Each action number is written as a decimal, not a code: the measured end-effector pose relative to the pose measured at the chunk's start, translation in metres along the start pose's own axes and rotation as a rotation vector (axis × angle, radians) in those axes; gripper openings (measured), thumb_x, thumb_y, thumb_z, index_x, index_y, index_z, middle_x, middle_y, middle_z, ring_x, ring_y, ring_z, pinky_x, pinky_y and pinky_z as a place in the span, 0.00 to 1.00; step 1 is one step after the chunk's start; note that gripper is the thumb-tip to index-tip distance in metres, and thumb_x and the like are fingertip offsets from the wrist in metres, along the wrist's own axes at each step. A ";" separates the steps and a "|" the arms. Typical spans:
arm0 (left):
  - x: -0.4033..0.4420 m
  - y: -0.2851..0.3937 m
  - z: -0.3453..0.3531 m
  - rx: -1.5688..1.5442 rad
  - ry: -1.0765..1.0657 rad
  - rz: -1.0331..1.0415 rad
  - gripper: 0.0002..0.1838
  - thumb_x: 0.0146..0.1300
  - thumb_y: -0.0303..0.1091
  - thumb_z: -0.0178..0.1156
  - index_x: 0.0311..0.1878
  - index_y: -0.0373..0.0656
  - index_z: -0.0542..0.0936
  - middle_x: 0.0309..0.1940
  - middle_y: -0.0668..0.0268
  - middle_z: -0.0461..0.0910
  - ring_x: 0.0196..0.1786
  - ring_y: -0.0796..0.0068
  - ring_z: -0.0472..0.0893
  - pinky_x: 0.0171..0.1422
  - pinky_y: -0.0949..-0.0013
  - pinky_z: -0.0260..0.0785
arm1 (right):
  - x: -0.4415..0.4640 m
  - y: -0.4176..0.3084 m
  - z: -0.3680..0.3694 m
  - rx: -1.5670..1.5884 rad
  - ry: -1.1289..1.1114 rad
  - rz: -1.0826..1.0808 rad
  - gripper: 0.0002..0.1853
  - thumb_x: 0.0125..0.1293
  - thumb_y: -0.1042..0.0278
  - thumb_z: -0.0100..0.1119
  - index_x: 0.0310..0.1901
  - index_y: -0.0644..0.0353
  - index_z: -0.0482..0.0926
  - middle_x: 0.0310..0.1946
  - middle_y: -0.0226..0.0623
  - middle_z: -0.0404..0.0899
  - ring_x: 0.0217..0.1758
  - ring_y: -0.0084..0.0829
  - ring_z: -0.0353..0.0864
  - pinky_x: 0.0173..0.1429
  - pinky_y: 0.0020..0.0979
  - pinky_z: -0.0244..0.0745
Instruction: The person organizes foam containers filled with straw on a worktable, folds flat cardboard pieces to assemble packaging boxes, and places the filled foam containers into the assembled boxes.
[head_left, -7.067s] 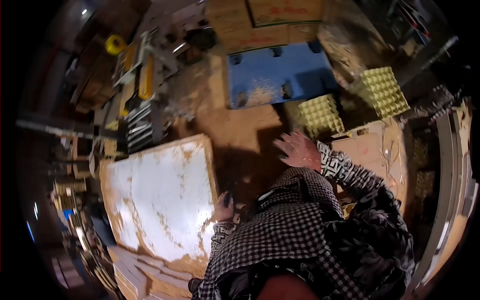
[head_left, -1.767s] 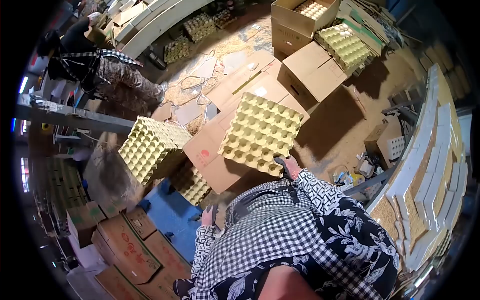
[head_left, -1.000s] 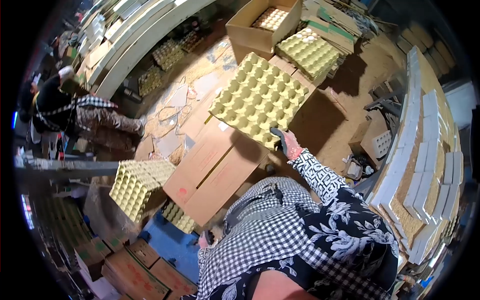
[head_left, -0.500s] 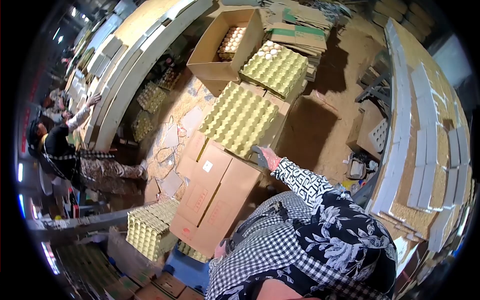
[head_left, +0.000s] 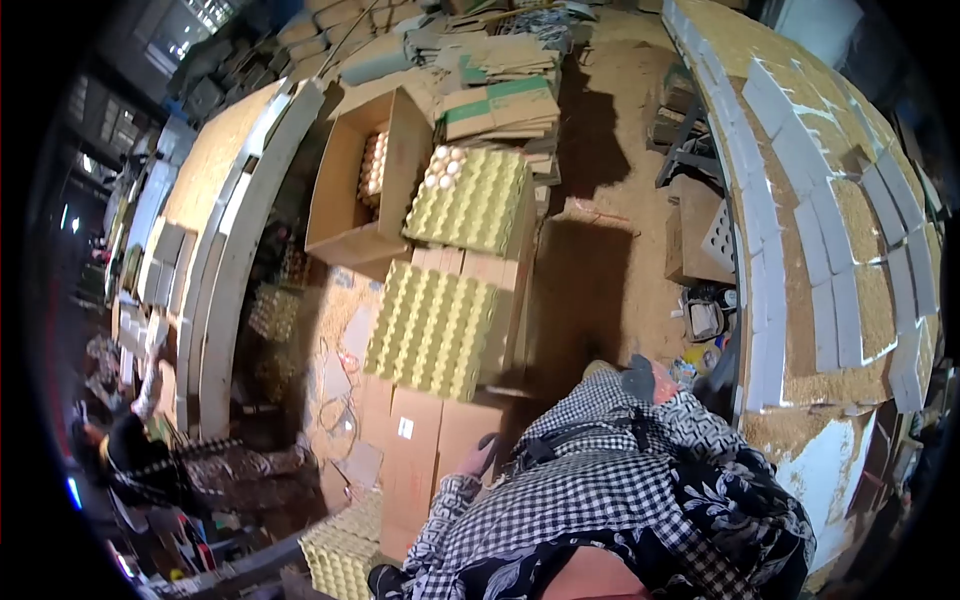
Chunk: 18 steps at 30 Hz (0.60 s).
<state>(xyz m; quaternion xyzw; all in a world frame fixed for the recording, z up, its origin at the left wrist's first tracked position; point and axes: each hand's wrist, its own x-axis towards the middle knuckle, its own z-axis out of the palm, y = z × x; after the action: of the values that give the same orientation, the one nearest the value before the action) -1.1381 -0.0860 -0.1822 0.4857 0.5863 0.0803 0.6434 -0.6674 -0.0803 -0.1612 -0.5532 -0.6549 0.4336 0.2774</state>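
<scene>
My right hand [head_left: 650, 380], in a grey-fingered glove, hangs beside the checked apron at my right side; nothing shows in it, and its fingers look loosely apart. My left hand [head_left: 480, 457] is low at my left, close to the closed cardboard box [head_left: 412, 455], its dark fingertips pointing up and apart. An empty yellow egg tray [head_left: 430, 330] lies on the boxes ahead of me, touched by neither hand. Beyond it is a tray stack [head_left: 475, 205] with several eggs [head_left: 444, 167] at its far left corner.
An open carton [head_left: 345, 190] holding eggs stands at the far left of the trays. Flattened cardboard [head_left: 500, 108] is piled behind. Long benches with white blocks [head_left: 775, 300] run along both sides. Another person [head_left: 150, 460] is at the left bench. More trays [head_left: 345, 550] stand lower left.
My right hand has let go of the yellow tray, which now rests on the boxes, and has drawn back to my right side. The view has turned right, showing more of the far floor.
</scene>
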 end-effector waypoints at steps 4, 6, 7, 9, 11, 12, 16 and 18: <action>0.133 0.132 0.019 0.072 -0.145 0.206 0.26 0.67 0.48 0.52 0.58 0.35 0.74 0.53 0.58 0.78 0.57 0.66 0.75 0.62 0.68 0.65 | 0.013 0.078 -0.045 1.192 0.077 0.215 0.15 0.73 0.64 0.41 0.53 0.61 0.72 0.45 0.45 0.78 0.47 0.42 0.78 0.56 0.43 0.74; 0.177 0.215 0.044 -0.044 -0.181 0.169 0.24 0.68 0.47 0.51 0.58 0.37 0.75 0.51 0.61 0.79 0.54 0.71 0.76 0.60 0.69 0.67 | 0.036 0.143 -0.060 0.771 0.251 0.275 0.12 0.67 0.64 0.49 0.47 0.60 0.74 0.37 0.40 0.78 0.44 0.38 0.78 0.50 0.37 0.75; 0.206 0.246 0.056 -0.121 -0.184 0.151 0.24 0.68 0.46 0.51 0.58 0.37 0.75 0.49 0.61 0.79 0.52 0.73 0.76 0.59 0.70 0.67 | 0.054 0.140 -0.089 0.477 0.230 0.175 0.11 0.65 0.64 0.51 0.45 0.59 0.75 0.35 0.38 0.78 0.42 0.37 0.78 0.48 0.34 0.75; 0.259 0.307 0.082 -0.266 -0.197 0.093 0.22 0.68 0.44 0.52 0.58 0.38 0.74 0.47 0.63 0.79 0.49 0.76 0.76 0.56 0.72 0.68 | 0.087 0.129 -0.147 0.039 0.201 -0.023 0.09 0.63 0.64 0.53 0.42 0.57 0.74 0.31 0.34 0.76 0.38 0.34 0.77 0.43 0.31 0.74; 0.300 0.368 0.101 -0.385 -0.255 0.129 0.21 0.68 0.42 0.53 0.58 0.38 0.74 0.46 0.65 0.78 0.47 0.78 0.75 0.53 0.74 0.69 | 0.124 0.119 -0.203 0.424 0.128 -0.046 0.11 0.65 0.61 0.48 0.45 0.56 0.72 0.35 0.35 0.76 0.40 0.35 0.77 0.45 0.33 0.74; 0.317 0.396 0.107 -0.451 -0.286 0.143 0.21 0.68 0.41 0.54 0.59 0.38 0.73 0.45 0.65 0.78 0.46 0.79 0.75 0.51 0.75 0.69 | 0.141 0.124 -0.227 0.945 0.069 0.051 0.14 0.69 0.59 0.45 0.50 0.56 0.71 0.40 0.38 0.77 0.43 0.38 0.77 0.50 0.37 0.75; 0.382 0.490 0.093 -0.533 -0.341 0.148 0.22 0.71 0.39 0.52 0.63 0.37 0.68 0.51 0.59 0.77 0.48 0.72 0.78 0.51 0.72 0.72 | 0.226 0.145 -0.299 1.423 0.223 0.574 0.14 0.73 0.57 0.40 0.48 0.54 0.71 0.39 0.35 0.76 0.42 0.35 0.77 0.47 0.36 0.74; 0.429 0.516 0.070 -0.621 -0.260 0.081 0.22 0.71 0.36 0.50 0.64 0.36 0.65 0.50 0.58 0.77 0.50 0.69 0.78 0.53 0.68 0.73 | 0.279 0.159 -0.323 1.434 0.292 0.730 0.14 0.71 0.56 0.41 0.50 0.53 0.71 0.40 0.37 0.76 0.41 0.38 0.77 0.47 0.36 0.75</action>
<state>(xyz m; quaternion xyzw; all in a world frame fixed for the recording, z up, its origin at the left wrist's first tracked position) -0.7103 0.4313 -0.1123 0.2956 0.4268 0.2181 0.8264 -0.3837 0.2752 -0.1811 -0.4706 0.0461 0.7337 0.4879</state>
